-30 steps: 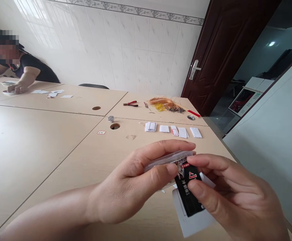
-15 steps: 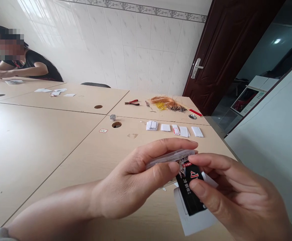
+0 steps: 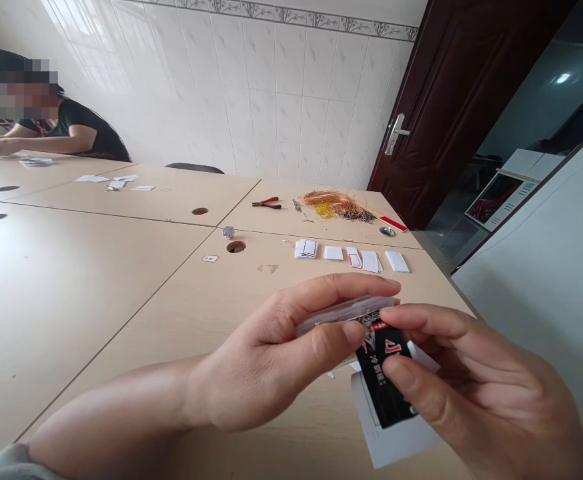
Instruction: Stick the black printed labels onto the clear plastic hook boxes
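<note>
My left hand [image 3: 291, 353] is closed around a clear plastic bag [image 3: 344, 312], its thumb pressing near the bag's mouth. A black printed card [image 3: 384, 387] with red and white lettering sits with its upper end at the bag's mouth; how far it reaches inside is hidden by my fingers. My right hand [image 3: 476, 387] pinches this card between thumb and fingers. White paper [image 3: 379, 440] hangs below and behind the card, partly covered by it. Another white corner shows beside the right fingers.
Several small stacks of white cards [image 3: 306, 249] lie beyond my hands. Farther back are red-handled pliers [image 3: 267, 203] and a heap of copper-coloured wire [image 3: 341, 201]. The table has a round hole [image 3: 236, 247]. A person [image 3: 86, 130] sits at the far left.
The whole view has shifted slightly. Both hands keep their hold on the bag and card, with hardly any movement between them.
</note>
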A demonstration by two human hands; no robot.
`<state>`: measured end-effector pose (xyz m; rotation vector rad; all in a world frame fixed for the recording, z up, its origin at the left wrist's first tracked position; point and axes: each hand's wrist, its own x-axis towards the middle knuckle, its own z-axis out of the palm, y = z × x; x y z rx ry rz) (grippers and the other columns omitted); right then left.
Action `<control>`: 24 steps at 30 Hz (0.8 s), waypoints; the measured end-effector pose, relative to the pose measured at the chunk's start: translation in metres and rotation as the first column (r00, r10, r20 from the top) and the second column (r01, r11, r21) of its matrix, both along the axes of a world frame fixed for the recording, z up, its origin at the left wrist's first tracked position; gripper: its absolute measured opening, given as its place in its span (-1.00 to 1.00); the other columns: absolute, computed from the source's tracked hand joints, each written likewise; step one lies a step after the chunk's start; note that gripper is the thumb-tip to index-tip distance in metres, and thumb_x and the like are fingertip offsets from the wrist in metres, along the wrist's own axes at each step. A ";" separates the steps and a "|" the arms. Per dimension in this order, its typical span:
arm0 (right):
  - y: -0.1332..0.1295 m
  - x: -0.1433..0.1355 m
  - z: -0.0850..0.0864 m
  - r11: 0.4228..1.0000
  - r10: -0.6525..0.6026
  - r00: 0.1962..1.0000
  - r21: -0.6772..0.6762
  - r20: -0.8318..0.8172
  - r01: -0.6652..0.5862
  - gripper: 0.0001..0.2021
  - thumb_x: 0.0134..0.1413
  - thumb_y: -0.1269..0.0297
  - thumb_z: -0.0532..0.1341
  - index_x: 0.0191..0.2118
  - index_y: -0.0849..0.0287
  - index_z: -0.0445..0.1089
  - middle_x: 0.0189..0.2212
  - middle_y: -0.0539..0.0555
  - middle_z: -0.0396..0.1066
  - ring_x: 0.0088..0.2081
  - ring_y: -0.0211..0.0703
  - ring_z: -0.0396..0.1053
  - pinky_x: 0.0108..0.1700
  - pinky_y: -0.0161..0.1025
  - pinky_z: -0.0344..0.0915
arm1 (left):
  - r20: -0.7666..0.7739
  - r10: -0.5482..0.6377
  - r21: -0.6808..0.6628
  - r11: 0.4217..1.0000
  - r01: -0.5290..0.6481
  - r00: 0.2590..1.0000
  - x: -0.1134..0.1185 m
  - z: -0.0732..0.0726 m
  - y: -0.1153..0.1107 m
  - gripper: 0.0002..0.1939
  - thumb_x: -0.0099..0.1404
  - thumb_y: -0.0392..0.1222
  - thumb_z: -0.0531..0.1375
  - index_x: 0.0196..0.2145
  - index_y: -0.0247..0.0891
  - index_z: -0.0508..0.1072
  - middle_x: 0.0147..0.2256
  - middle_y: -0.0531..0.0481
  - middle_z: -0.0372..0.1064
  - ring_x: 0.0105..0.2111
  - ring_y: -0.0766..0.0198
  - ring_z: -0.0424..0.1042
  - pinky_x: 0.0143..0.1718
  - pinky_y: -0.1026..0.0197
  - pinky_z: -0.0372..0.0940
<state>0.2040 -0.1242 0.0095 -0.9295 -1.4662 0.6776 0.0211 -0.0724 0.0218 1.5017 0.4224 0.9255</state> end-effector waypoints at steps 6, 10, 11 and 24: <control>0.000 -0.001 -0.002 0.999 -0.033 0.999 -0.008 0.004 0.033 -0.69 0.03 0.39 0.40 -0.14 -0.20 0.59 -0.30 -0.26 0.63 -0.39 -0.47 0.57 -0.27 -0.71 0.43 | -0.006 0.037 0.047 0.998 -0.036 0.999 -0.001 0.000 0.000 -0.72 0.44 -0.21 0.23 0.02 0.11 0.61 0.04 0.11 0.53 0.04 0.29 0.51 0.04 0.43 0.42; 0.000 -0.002 -0.001 0.999 -0.042 0.999 -0.010 -0.011 0.042 -0.68 0.00 0.41 0.41 -0.16 -0.21 0.60 -0.31 -0.26 0.64 -0.41 -0.46 0.56 -0.27 -0.69 0.44 | -0.003 0.038 0.038 0.999 -0.038 0.999 0.000 0.000 0.001 -0.73 0.44 -0.20 0.24 0.03 0.08 0.60 0.02 0.10 0.54 0.02 0.30 0.52 0.02 0.45 0.42; 0.000 -0.002 -0.001 0.999 -0.044 0.999 -0.012 -0.010 0.043 -0.68 0.00 0.40 0.41 -0.16 -0.21 0.60 -0.31 -0.25 0.63 -0.41 -0.46 0.56 -0.27 -0.69 0.44 | -0.006 0.036 0.032 0.999 -0.036 0.999 0.000 0.000 0.002 -0.73 0.44 -0.21 0.24 0.02 0.08 0.61 0.02 0.10 0.55 0.02 0.30 0.52 0.02 0.45 0.42; 0.001 0.002 0.002 0.998 -0.039 0.996 0.058 0.084 0.034 -0.71 0.03 0.41 0.39 -0.17 -0.19 0.57 -0.36 -0.24 0.60 -0.46 -0.46 0.48 -0.32 -0.63 0.43 | -0.004 0.038 0.005 0.999 -0.038 0.999 -0.001 -0.002 0.000 -0.74 0.43 -0.20 0.25 0.00 0.14 0.60 0.03 0.21 0.55 0.03 0.40 0.52 0.00 0.56 0.37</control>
